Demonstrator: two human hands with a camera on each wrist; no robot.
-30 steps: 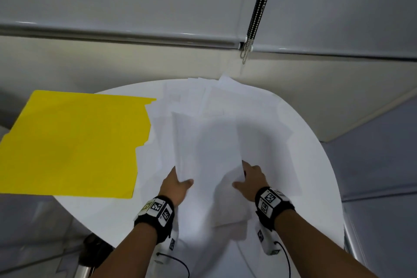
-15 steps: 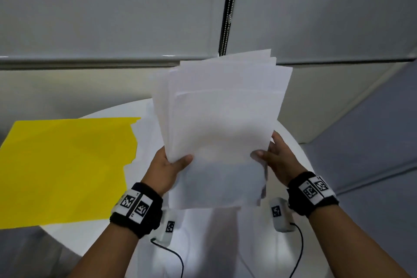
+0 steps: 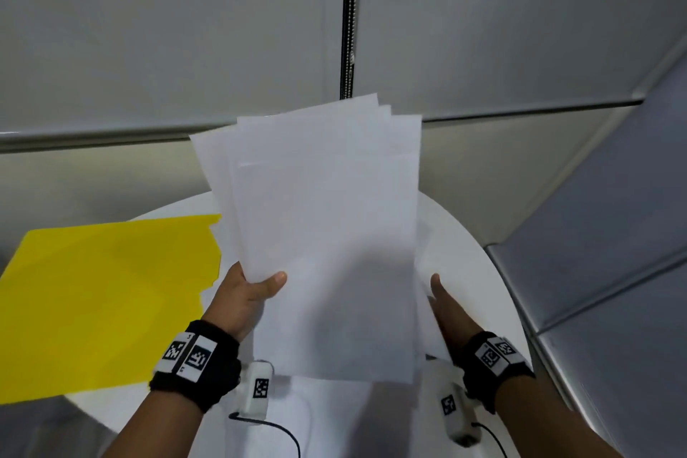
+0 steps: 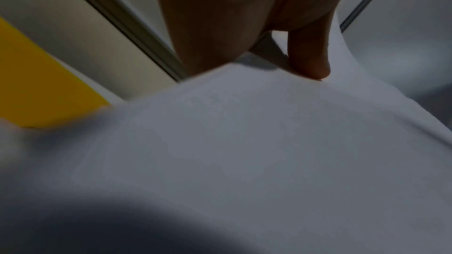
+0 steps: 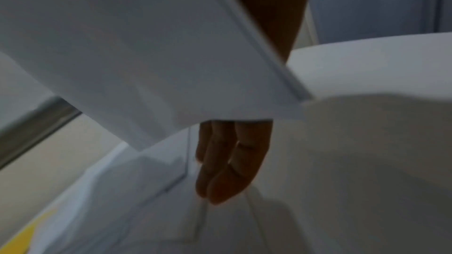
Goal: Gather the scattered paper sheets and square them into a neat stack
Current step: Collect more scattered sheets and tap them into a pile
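Observation:
A loose stack of white paper sheets [image 3: 319,234] is held nearly upright above the round white table [image 3: 479,271], its top edges fanned and uneven. My left hand [image 3: 260,284] pinches the stack's left edge, thumb on the front. The left wrist view shows that thumb [image 4: 310,61] pressing on the sheets [image 4: 244,142]. My right hand [image 3: 440,299] lies flat along the right edge with the thumb beside it. In the right wrist view its fingers [image 5: 227,161] are straight behind the sheets [image 5: 146,45]. Pale edges below them look like more sheets [image 5: 159,190] on the table.
A large yellow sheet [image 3: 104,301] lies on the table's left side and overhangs its edge. A bead chain [image 3: 349,11] hangs against the blind behind the table. A grey partition [image 3: 594,234] stands close on the right.
The sheets were lifted off the table and raised nearly upright. The right thumb came off the front of the stack and now lies along its right edge.

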